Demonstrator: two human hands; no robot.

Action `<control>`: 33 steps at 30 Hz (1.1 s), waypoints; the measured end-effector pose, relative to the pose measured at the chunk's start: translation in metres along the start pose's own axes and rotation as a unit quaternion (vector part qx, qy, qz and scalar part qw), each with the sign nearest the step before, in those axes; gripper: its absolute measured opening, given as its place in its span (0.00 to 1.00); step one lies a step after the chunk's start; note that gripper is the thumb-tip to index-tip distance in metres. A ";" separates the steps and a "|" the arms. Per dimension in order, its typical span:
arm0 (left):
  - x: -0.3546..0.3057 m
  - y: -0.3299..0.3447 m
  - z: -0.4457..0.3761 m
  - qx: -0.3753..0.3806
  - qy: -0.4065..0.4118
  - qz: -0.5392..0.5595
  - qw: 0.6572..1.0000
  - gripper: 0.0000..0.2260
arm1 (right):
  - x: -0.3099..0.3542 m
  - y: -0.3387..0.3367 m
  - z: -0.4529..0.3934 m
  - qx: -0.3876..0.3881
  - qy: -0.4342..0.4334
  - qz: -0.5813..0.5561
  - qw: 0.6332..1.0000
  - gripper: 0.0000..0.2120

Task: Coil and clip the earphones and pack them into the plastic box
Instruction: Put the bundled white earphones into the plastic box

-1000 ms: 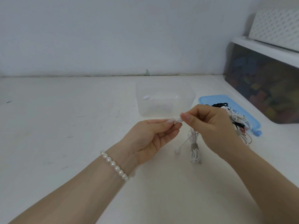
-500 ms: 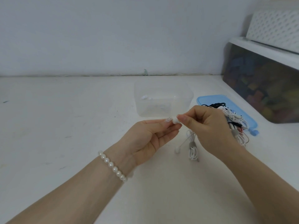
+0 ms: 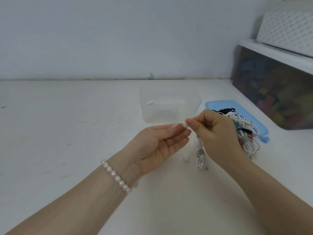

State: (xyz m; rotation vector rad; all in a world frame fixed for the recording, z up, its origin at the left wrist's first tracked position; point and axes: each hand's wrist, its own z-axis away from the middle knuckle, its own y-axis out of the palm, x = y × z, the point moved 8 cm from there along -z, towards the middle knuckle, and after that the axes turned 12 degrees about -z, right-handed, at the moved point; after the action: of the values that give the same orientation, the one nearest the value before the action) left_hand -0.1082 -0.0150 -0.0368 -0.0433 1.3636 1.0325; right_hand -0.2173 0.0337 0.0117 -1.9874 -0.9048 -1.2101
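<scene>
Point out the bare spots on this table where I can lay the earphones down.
Bare table stretches left of the plastic box and left hand, and lies open in front between the forearms. Crowded: the right side, where the blue lid carries the tangle of earphones beside the right hand.

White table (image 3: 59, 133), scuffed. Pale wall (image 3: 118, 34) behind. Dark translucent bin (image 3: 274, 92) at right, white lid, blurred coloured contents. White perforated basket (image 3: 288, 26) on top. Pearl bracelet (image 3: 116, 176).

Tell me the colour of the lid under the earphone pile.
Light blue lid, head view.
</scene>
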 end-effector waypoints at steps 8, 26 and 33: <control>-0.010 -0.008 -0.001 -0.044 0.041 -0.091 0.994 0.05 | -0.020 0.004 -0.002 0.038 0.168 -0.217 0.961 0.18; -0.011 0.012 0.002 -0.071 0.200 -0.757 0.618 0.08 | -0.012 -0.004 -0.005 0.046 0.155 -0.150 0.975 0.06; -0.030 -0.004 0.008 -0.116 0.201 -0.592 0.772 0.06 | -0.022 0.006 -0.003 0.101 0.136 -0.043 0.985 0.09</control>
State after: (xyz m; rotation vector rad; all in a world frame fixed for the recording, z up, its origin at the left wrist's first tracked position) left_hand -0.0954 -0.0297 -0.0120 -1.2217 1.2076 0.0654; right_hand -0.2213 0.0235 -0.0082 -1.5921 -0.9395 -1.3412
